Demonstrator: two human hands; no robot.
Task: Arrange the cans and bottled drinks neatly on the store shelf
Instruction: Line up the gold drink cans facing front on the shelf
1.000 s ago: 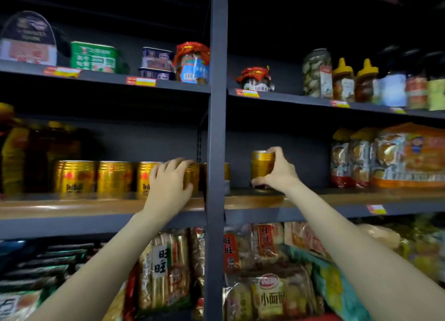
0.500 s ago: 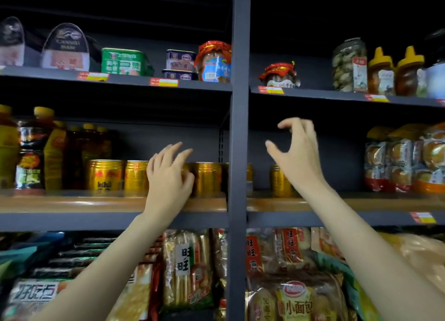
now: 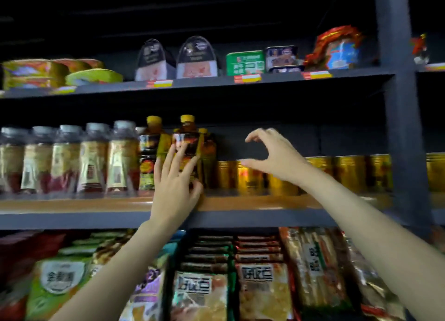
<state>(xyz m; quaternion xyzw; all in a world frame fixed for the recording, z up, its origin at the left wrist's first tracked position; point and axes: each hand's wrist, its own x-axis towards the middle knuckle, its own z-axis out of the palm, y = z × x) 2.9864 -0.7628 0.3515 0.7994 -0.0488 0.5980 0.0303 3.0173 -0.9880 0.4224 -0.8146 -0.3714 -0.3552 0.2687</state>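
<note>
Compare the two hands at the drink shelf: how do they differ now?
The left hand lies with straight fingers against the yellow-capped bottle; the right hand hangs in the air above the gold cans, touching nothing. The left fingers point up; the right's curve into a C. Neither holds anything.

Bottles (image 3: 72, 157) left of cans (image 3: 349, 171) on middle shelf (image 3: 252, 204), tins (image 3: 244, 63) above

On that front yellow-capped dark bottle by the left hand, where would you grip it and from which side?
Probably round the labelled body of the yellow-capped bottle, coming from the open shelf front. It stands upright with another bottle close on its left and gold cans to its right, so the sides are crowded. The left hand already lies against its front with straight fingers; the right hand hovers open.
</note>
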